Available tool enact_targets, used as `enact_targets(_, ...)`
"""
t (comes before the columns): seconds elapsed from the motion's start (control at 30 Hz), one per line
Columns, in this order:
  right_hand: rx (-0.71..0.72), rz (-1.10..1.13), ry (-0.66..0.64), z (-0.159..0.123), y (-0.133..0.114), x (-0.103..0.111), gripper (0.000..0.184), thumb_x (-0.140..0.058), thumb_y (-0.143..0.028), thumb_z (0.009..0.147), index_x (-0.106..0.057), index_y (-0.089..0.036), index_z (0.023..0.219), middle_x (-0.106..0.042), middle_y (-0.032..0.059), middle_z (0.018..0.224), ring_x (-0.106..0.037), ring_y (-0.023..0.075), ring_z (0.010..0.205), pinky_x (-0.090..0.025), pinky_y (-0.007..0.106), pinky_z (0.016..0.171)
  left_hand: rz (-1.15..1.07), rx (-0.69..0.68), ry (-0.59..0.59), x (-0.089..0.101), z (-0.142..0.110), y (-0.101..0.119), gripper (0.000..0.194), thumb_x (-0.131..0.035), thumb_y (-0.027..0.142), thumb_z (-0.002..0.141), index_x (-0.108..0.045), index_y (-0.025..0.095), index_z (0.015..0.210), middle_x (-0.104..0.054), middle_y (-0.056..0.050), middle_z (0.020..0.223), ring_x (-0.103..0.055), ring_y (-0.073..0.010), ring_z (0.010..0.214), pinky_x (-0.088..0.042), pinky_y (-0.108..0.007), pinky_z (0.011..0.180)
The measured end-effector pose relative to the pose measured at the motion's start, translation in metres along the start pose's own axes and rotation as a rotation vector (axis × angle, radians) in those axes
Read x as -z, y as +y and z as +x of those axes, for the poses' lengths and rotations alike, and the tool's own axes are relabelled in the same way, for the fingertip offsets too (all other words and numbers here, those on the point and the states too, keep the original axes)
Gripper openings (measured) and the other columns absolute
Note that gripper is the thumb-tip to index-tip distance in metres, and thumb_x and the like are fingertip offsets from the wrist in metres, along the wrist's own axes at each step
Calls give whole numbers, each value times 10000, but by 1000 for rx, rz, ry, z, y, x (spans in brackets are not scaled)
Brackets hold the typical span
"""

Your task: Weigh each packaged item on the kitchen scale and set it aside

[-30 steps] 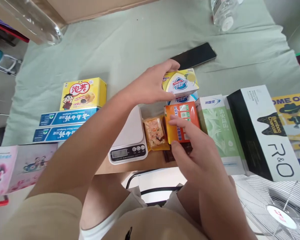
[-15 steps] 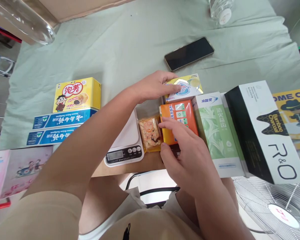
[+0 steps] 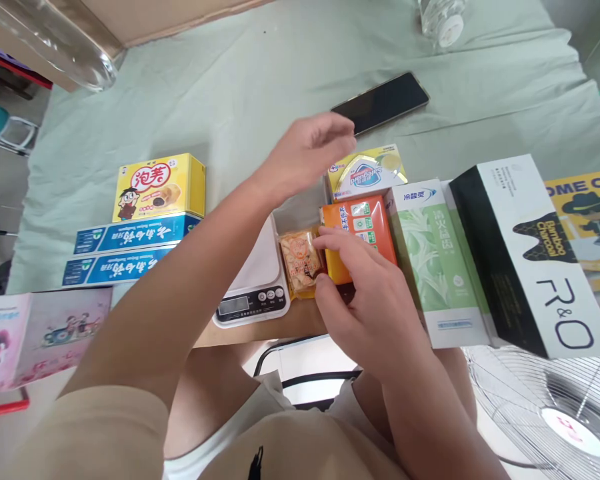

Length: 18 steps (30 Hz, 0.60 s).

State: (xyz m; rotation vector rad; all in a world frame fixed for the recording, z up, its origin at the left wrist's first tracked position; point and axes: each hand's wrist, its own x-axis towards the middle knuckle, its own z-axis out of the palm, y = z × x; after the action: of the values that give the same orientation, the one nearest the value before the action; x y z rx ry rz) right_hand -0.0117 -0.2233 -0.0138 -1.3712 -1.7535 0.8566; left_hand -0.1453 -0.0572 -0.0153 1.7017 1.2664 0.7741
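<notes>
My left hand (image 3: 313, 150) hovers beside the yellow-and-white Safeguard soap box (image 3: 373, 175), its fingers loosely curved with nothing in them. The soap box lies just behind an orange tissue pack (image 3: 383, 223). Over the lower part of that pack is my right hand (image 3: 375, 300), thumb and fingers apart; whether its fingertips touch the pack I cannot tell. To their left sits a wrapped biscuit snack (image 3: 299, 261), close to a white kitchen scale (image 3: 255, 303). My left forearm hides part of the scale.
At left are a yellow puff-snack box (image 3: 155, 190), two blue toothpaste boxes (image 3: 125, 237) and a pink box (image 3: 73, 320). Right of my right hand stand a green toothpaste box (image 3: 437, 267) and a black-and-white box (image 3: 545, 267). A phone (image 3: 390, 100) and a bottle (image 3: 443, 23) lie farther back.
My left hand has let go of the soap box and lifted up and slightly left of it. My right hand has stayed near the orange pack, with little movement.
</notes>
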Motion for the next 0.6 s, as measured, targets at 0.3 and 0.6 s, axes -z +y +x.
enact_targets(0.3,131,117,-58,-3,-32,-34,291,-526,-155,927,-688,-233,1155,-803,65,1291,-770,222,1214,-657,370,985,-154,-78,455,51,-168,-9,145,-672,279,981,-772,303,880,-783,11,901,-744,-184,902,-630,-415,880)
enact_targets(0.6,247,-47,-271,-18,-59,-97,296,-550,-167,930,-690,-239,1181,-792,69,1335,-767,246,1258,-663,386,988,49,125,1049,117,-264,-78,145,-652,320,972,-669,296,830,-786,32,918,-755,-243,1014,-602,-555,1029)
